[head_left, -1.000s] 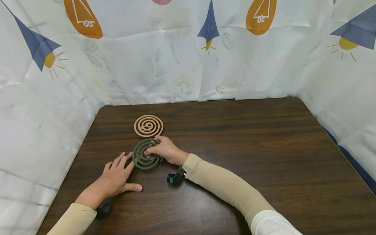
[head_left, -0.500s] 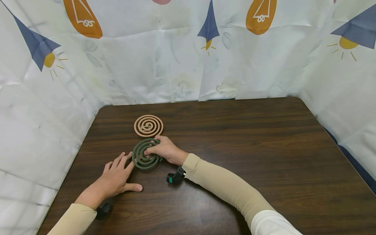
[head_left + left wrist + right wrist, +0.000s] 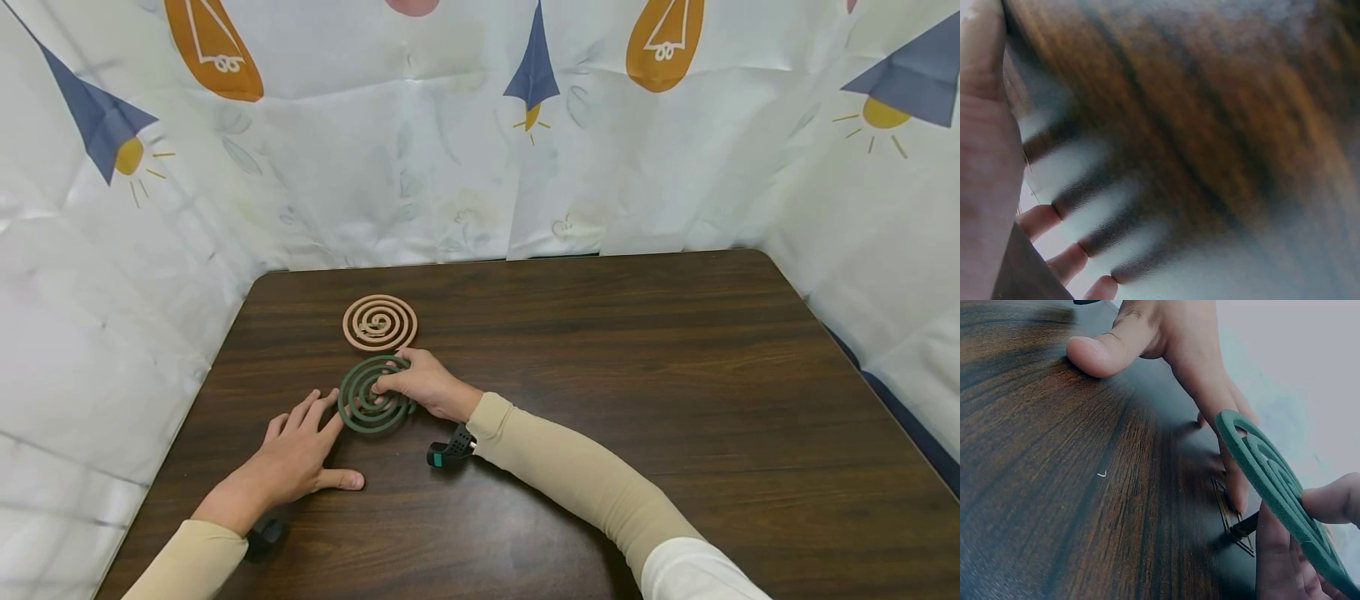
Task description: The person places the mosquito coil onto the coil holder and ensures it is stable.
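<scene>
My right hand (image 3: 431,387) pinches a green mosquito coil (image 3: 1259,480) between thumb and fingers, tilted and raised just over the table. Flat on the wood beside it, my left hand (image 3: 292,458) has its fingers spread and its thumb (image 3: 1094,356) out to the side. Below the coil, the right wrist view shows a small thin metal stand (image 3: 1244,526) at the left fingertips. A tan mosquito coil (image 3: 381,318) lies just beyond the green one. In the left wrist view, several left fingertips (image 3: 1067,261) rest on the dark surface.
The dark wooden table (image 3: 600,375) has rounded far corners. White printed cloth (image 3: 465,183) hangs behind it and on both sides. A tiny white crumb (image 3: 1102,474) lies on the wood in the right wrist view. A black wrist strap (image 3: 450,450) hangs under the right wrist.
</scene>
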`<action>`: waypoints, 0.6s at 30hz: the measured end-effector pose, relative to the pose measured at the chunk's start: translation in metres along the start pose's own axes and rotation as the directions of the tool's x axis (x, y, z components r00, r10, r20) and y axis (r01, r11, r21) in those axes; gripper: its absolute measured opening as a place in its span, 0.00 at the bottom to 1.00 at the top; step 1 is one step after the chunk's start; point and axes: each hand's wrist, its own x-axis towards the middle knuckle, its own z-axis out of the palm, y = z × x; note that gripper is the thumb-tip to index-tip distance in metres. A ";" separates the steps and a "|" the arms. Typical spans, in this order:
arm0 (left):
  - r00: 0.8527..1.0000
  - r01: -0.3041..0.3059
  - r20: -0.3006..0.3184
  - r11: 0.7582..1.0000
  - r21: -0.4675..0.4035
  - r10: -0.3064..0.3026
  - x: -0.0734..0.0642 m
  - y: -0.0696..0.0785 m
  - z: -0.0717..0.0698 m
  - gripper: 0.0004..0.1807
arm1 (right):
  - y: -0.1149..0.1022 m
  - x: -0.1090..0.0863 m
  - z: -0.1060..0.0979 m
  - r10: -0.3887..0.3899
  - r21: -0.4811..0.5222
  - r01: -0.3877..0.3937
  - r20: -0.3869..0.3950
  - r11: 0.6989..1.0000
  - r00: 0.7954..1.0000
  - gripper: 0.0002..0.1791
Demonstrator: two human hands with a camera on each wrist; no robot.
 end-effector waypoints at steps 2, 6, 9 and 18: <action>1.000 -0.001 -0.002 1.000 0.001 0.001 0.000 0.000 0.000 0.63 | 0.000 0.000 0.000 0.000 -0.002 0.000 -0.003 1.000 1.000 0.12; 1.000 -0.004 -0.012 1.000 0.004 0.004 0.000 -0.001 0.000 0.63 | 0.000 0.000 0.000 0.002 -0.005 -0.002 -0.002 1.000 1.000 0.11; 1.000 -0.004 -0.016 1.000 0.004 0.004 0.000 -0.001 0.000 0.63 | -0.001 0.000 0.000 0.002 -0.006 -0.002 -0.001 1.000 1.000 0.10; 1.000 -0.003 -0.018 1.000 0.002 0.003 0.000 -0.002 0.002 0.62 | 0.000 0.000 0.000 0.003 -0.020 -0.003 -0.011 1.000 1.000 0.09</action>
